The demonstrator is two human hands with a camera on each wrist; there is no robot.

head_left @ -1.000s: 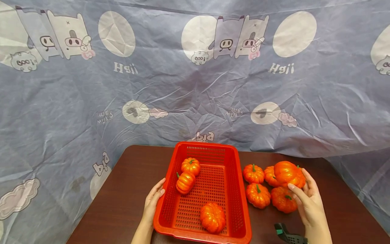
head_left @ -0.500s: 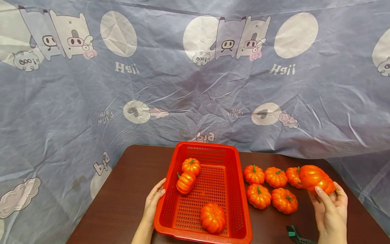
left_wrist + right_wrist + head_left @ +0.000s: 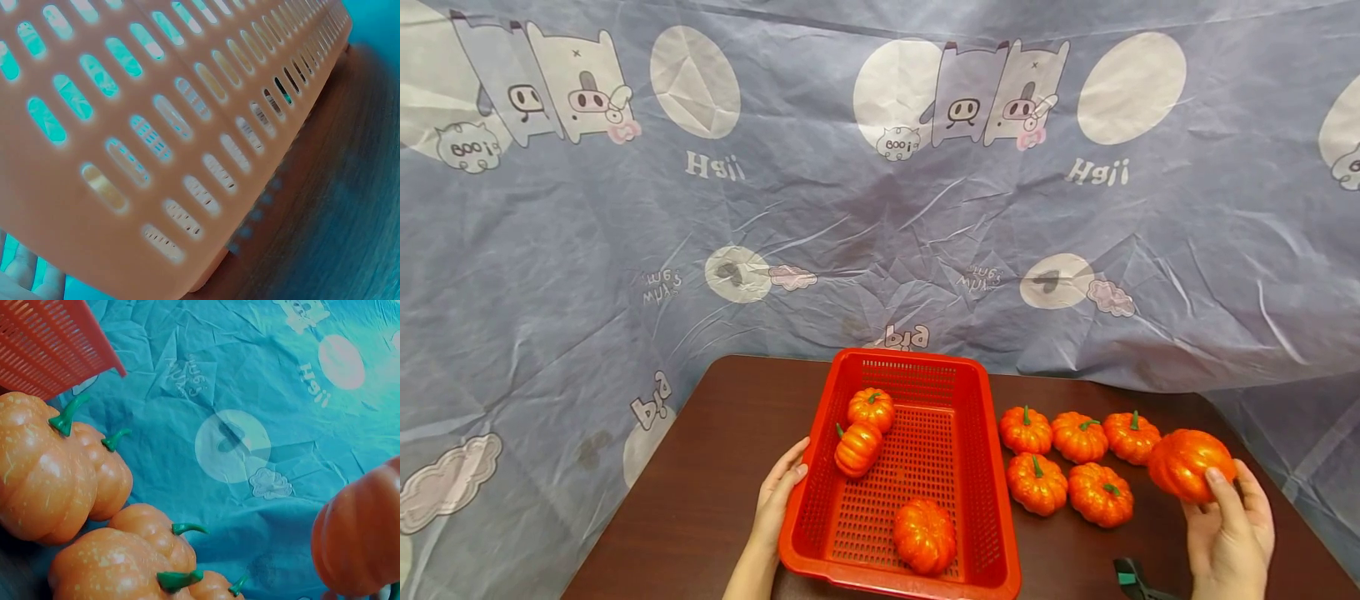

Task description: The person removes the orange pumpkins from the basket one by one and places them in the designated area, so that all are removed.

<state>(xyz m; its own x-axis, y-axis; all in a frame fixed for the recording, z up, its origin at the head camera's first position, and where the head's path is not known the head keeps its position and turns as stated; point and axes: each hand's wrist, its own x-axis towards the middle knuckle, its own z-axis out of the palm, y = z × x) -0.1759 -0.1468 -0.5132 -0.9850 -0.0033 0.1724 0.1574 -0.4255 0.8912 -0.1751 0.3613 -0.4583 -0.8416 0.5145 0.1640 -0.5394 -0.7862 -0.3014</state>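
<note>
My right hand (image 3: 1232, 529) grips an orange toy pumpkin (image 3: 1191, 465) at the right of the table, thumb on the near side. In the right wrist view that held pumpkin (image 3: 359, 531) fills the lower right edge, with its green stem low in the corner. My left hand (image 3: 777, 496) rests against the left side of a red plastic basket (image 3: 996, 467), fingers at its rim. Two pumpkins (image 3: 857, 448) lie together at the basket's left, and another pumpkin (image 3: 924, 536) lies near its front. In the left wrist view the slotted basket wall (image 3: 112, 206) hides most of that hand.
Several pumpkins (image 3: 1080, 437) with green stems stand in two rows right of the basket. A dark strap with a green patch (image 3: 1129, 577) shows near my right wrist. A printed grey-blue cloth (image 3: 880, 208) hangs behind the brown table (image 3: 677, 492).
My right hand has carried the pumpkin rightward and slightly toward me, away from the other pumpkins, and turned it. The left hand and basket have stayed in place.
</note>
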